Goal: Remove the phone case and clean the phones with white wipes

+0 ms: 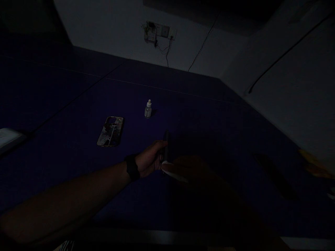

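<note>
My left hand (150,158), with a dark band on the wrist, is closed around a thin dark phone (166,150) held on its edge, so its faces hardly show. My right hand (191,165) lies in deep shadow at the phone's near end. A white cloth (174,172) is pinched in it, touching the phone. To the left, a patterned phone case (110,131) with a camera cutout rests flat on the dark blue surface. Beyond the hands a small dropper bottle (148,109) with a white top stands upright.
The room is very dim. A white block-like object (9,138) sits at the left edge. On the right lie a long dark object (274,176) and something yellow-orange (314,164) by the wall. Wall sockets (161,31) with hanging cables are at the back.
</note>
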Tool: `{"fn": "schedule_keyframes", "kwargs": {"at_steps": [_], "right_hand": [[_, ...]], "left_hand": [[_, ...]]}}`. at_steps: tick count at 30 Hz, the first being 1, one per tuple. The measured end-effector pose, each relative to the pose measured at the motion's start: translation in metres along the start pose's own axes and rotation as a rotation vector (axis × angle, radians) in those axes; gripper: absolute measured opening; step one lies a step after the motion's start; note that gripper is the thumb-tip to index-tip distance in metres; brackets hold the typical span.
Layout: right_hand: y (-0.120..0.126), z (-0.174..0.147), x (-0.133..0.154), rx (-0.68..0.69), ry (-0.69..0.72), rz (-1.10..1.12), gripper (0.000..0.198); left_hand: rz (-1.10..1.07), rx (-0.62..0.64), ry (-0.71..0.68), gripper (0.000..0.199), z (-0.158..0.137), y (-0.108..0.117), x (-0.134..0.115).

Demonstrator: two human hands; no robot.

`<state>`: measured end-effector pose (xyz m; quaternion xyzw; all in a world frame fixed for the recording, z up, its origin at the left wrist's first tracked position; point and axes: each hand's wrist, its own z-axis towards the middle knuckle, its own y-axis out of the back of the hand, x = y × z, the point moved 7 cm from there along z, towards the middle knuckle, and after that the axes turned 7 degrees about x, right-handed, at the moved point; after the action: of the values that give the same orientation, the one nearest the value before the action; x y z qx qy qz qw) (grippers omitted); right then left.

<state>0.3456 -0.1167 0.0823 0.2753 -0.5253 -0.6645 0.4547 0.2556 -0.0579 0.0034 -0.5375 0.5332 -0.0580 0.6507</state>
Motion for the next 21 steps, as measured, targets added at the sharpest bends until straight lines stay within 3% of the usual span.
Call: {"fn": "schedule_keyframes", "kwargs": {"at_steps": [3,9,14,21], "right_hand": [[0.004,0.002,-0.004,-0.048,-0.052,-0.028,0.031],[0.002,0.005,0.013,0.029,0.054,0.006,0.023],[0.001,0.002,-0.005,-0.055,-0.058,-0.019,0.032],[-0.003,0.004,0.012,0.087,0.055,-0.037,0.025]], "left_hand": [[-0.004,-0.010,0.025,0.031,0.000,0.004,0.003],[-0.038,0.008,0.030,0.031,-0.001,0.004,0.003],[0.007,0.037,0.032,0.035,-0.001,0.000,0.003],[0.001,0.037,0.007,0.031,-0.002,-0.002,0.000]]}}
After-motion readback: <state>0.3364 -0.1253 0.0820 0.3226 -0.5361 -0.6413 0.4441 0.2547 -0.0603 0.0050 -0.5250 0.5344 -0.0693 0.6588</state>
